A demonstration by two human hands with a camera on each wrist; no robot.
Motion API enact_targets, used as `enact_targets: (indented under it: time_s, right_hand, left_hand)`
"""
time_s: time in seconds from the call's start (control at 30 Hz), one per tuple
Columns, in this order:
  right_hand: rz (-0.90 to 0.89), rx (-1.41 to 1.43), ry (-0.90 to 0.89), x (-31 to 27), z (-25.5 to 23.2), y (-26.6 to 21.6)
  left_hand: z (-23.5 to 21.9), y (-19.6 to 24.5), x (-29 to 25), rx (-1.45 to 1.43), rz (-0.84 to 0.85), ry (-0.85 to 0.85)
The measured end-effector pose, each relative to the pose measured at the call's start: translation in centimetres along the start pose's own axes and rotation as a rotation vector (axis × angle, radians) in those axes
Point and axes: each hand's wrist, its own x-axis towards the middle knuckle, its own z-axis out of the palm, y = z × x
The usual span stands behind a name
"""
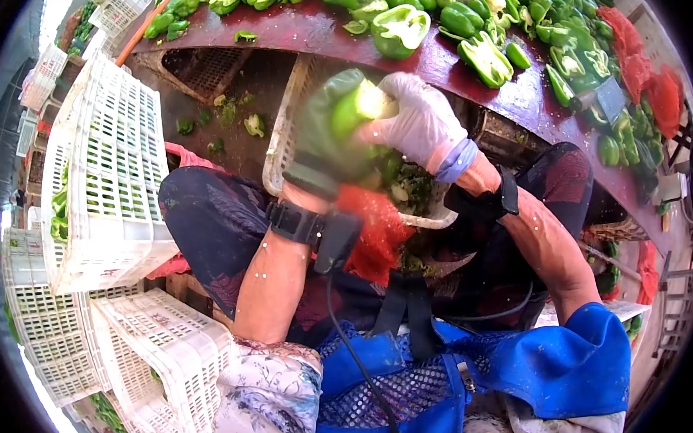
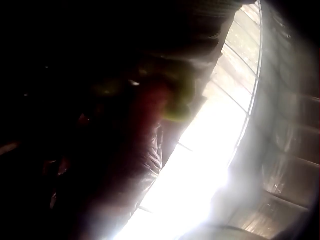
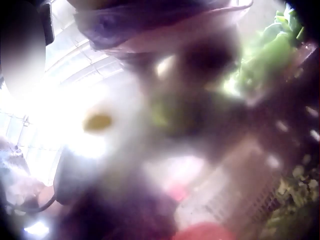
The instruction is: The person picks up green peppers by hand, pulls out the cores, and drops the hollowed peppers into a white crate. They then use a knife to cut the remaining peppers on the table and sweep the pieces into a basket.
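A green bell pepper [image 1: 354, 110] is held between both hands over the crate in front of the knees, its pale cut side facing the right hand. My left hand [image 1: 320, 128], in a dark green glove and motion-blurred, grips the pepper from the left. My right hand [image 1: 422, 117], in a whitish glove with a lilac cuff, holds it from the right, thumb against the pepper. In the dark left wrist view, the pepper [image 2: 182, 102] is a green blur beside a finger. The right wrist view shows a blurred green patch below the purple cuff [image 3: 107, 25].
A white crate [image 1: 280, 145] with green scraps stands between the knees. Halved peppers [image 1: 401, 32] heap on the dark red table [image 1: 297, 23] beyond. Stacked white crates [image 1: 109, 166] rise at the left. Red mesh [image 1: 375, 234] hangs over the crate's near side; more red netting [image 1: 627, 41] lies at right.
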Motion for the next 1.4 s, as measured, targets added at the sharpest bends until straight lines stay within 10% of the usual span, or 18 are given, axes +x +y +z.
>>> enact_targets:
  time_s: [0.13, 0.33, 0.47, 0.57, 0.7, 0.8, 1.0, 1.2, 1.4]
  right_hand:
    - [-0.115, 0.028, 0.256, 0.1, 0.7, 0.4]
    - [0.049, 0.653, 0.375, 1.9, -2.2, -0.7]
    - [0.003, 0.585, 0.343, 3.8, -2.7, 2.7]
    - [-0.333, -0.226, 0.392, 3.2, -2.9, 4.5]
    - [0.207, 0.408, -0.001, 0.9, -2.0, 1.5]
    - [0.414, 0.698, -0.335, -0.2, -1.5, -0.4]
    - [0.314, 0.564, -0.103, -0.5, -0.7, 0.0]
    - [0.414, 1.264, 0.000, 0.0, 1.1, 0.3]
    - [-0.259, -0.102, 0.631, 2.1, -6.9, 1.5]
  left_hand:
    - [0.5, 4.8, -0.6, 0.071, 0.035, -0.138]
    - [-0.1, 4.6, -1.1, -0.687, -0.048, -0.061]
    - [-0.7, 4.2, -0.5, -0.703, -0.087, -0.032]
    - [-0.7, 6.5, -1.0, -1.138, -0.256, -0.359]
    - [0.0, 6.5, -0.6, -0.944, -0.088, -0.172]
    - [0.1, 5.3, -0.6, -1.129, -0.263, 0.108]
    - [1.3, 6.1, -1.5, -0.632, -0.028, -0.170]
    - [1.9, 5.3, -1.0, -0.237, 0.184, -0.068]
    - [1.4, 6.1, 1.1, -0.783, -0.145, 0.248]
